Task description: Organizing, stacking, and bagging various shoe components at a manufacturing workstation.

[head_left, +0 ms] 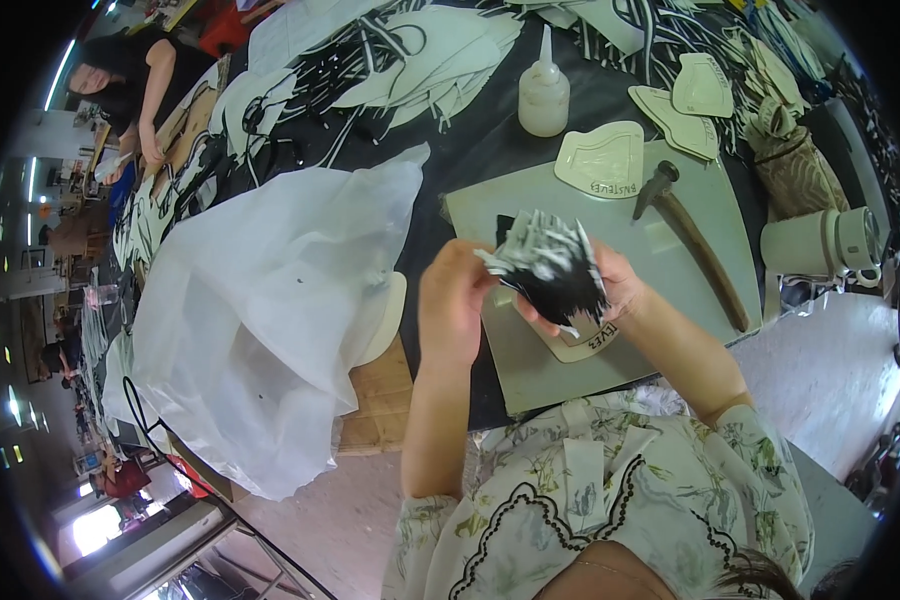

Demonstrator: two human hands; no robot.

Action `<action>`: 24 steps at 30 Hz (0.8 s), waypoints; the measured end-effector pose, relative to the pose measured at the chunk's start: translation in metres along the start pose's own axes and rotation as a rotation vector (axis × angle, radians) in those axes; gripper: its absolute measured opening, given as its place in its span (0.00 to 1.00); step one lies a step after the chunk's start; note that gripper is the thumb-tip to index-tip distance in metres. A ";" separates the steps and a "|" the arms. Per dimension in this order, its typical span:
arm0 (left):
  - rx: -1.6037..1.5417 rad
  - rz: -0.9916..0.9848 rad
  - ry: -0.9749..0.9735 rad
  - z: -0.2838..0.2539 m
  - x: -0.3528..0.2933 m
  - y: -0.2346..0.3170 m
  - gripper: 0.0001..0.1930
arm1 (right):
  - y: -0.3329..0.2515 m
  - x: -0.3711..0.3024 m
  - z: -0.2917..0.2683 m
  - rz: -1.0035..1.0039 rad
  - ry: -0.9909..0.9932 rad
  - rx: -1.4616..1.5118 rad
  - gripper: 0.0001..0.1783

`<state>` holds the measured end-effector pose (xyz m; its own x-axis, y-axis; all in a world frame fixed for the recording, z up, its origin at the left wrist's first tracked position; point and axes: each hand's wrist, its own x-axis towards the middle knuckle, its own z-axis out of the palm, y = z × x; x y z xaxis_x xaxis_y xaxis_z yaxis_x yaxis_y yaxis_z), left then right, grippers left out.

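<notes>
Left hand (460, 290) and right hand (615, 285) both clamped on a bundle of black-and-white strips (550, 265), held over the greenish-grey board (520, 370) left of the hammer (705, 250). Bundle gathered, not set down; piled cut pieces (450, 60) across the worktop (470, 150) suggest plenty left.

**A Steep, Wide Look Down From the Head**

We look from the person's head, through the left of two fisheye cameras worn side by side, forward and steeply down onto the worktable (455, 160). Closest to us, the patterned blouse (610, 490) fills the lower centre; the left hand (455, 290) and right hand (620, 285) sit mid-frame, a little farther off. Our view reaches a co-worker (160, 85), well apart at upper left, where the room (45, 280) leans and bends toward the dark, rounded rim.
</notes>
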<state>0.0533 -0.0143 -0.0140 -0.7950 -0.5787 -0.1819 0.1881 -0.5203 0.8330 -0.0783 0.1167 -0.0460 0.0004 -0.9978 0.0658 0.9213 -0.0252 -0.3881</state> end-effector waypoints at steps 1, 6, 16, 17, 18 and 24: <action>0.006 0.004 0.000 -0.015 0.002 -0.002 0.10 | -0.002 0.004 0.002 -0.022 0.061 -0.106 0.40; -0.699 0.051 -0.260 -0.027 0.002 0.031 0.08 | -0.014 0.003 0.004 -0.088 0.393 -0.264 0.40; 0.172 0.592 -0.172 -0.015 0.020 0.028 0.40 | -0.017 0.010 0.037 -0.092 0.451 -0.889 0.42; 0.147 0.521 -0.217 -0.016 0.017 0.027 0.48 | -0.014 0.010 0.038 -0.109 0.632 -0.825 0.41; 0.302 0.500 -0.368 -0.018 0.012 0.029 0.52 | -0.018 0.012 0.041 -0.048 0.633 -0.520 0.39; 0.661 0.619 -0.433 -0.002 0.014 0.036 0.46 | -0.007 0.017 0.057 0.048 0.370 -1.848 0.35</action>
<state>0.0498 -0.0425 0.0125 -0.8318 -0.2828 0.4776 0.3856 0.3243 0.8638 -0.0623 0.1031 0.0105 -0.2944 -0.9543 -0.0507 -0.5988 0.2255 -0.7685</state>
